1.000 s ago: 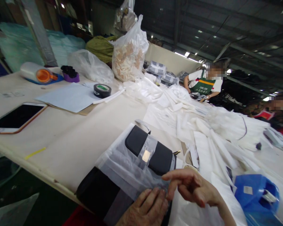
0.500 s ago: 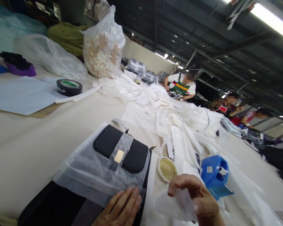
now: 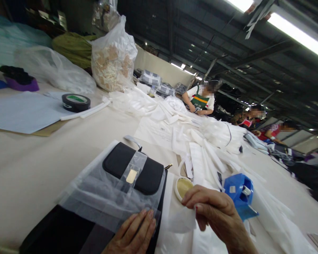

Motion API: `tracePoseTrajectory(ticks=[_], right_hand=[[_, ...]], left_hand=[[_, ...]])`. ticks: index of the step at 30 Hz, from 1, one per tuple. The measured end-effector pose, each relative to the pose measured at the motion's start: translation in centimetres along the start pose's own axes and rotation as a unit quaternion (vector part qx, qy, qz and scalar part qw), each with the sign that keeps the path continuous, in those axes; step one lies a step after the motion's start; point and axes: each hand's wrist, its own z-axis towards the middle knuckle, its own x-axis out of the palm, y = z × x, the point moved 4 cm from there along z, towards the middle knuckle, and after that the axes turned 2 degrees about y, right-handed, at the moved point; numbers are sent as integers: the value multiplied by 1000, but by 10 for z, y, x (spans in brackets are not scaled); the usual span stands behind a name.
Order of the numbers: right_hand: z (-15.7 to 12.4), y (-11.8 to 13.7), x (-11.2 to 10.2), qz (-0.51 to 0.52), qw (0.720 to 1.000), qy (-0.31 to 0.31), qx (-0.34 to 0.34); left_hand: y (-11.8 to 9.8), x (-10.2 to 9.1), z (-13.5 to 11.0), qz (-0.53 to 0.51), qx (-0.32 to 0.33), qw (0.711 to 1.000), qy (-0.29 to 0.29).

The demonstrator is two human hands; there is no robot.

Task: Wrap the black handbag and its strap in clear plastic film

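Note:
A black bag [image 3: 119, 159] lies in front of me, its lower part covered by a translucent wrapping sheet [image 3: 95, 192]. A clear strip crosses its flap over a gold plate [image 3: 131, 176]. My left hand [image 3: 135, 231] rests on the sheet with its fingers stretched out flat. To the right, my right hand [image 3: 217, 211] is closed, thumb against fingers, on the edge of a small translucent sheet [image 3: 178, 220]. Just beyond its fingertips sits a round white-rimmed dish [image 3: 184, 187] with a yellowish inside. A blue tape dispenser [image 3: 237, 190] stands right of that hand.
White wrapping material [image 3: 201, 151] is heaped along the table. At the left are a black tape roll [image 3: 76, 102], pale sheets [image 3: 23, 111] and a purple holder [image 3: 22, 83]. A filled plastic bag [image 3: 112, 60] stands behind. A co-worker [image 3: 199, 98] works at the far side.
My right hand has moved left and slightly up, and its fingers have closed together, with the small translucent sheet shifting left. My left hand stays flat on the wrapping. The view has tilted slightly.

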Motion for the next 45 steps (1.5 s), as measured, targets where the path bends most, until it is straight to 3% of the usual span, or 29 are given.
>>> tracePoseTrajectory(ticks=[4,7,11,13,15,19,21,25,28,32,36,41,45], right_hand=[[15,16,21,-124,990,-42,-55],[25,23,37,-227,969,-47,-90],[29,34,55,-437,884,-21,-164],[30,36,60,-489,854,-4,-177],[33,33,58,-487,861,-2,-146],[41,12,48,-330,944,-22,6],[42,1,47,-233,971,-21,55],[38,-7,50,-142,987,20,71],[34,-3,52,-224,971,73,41],[36,8,56,-373,921,103,-34],[40,12,58,-412,907,78,-43],[41,10,58,-379,920,96,-4],[42,23,63,-447,885,105,-77]], left_hand=[[-2,3,-3,19,19,999,-28],[-3,3,-4,17,7,1000,-3],[-4,1,-3,12,-4,1000,-1],[-5,1,-3,10,-5,1000,-12],[-5,2,-3,10,-5,1000,-12],[-3,2,-2,10,-1,1000,-7],[-3,1,-1,9,-5,1000,-17],[-3,-2,3,9,-15,999,-39],[-4,-1,3,13,-19,999,-37],[-5,1,1,23,-19,999,-41],[-4,2,1,28,-16,999,-17],[-3,0,1,18,-9,999,-25],[-4,2,-2,26,-6,999,-27]])
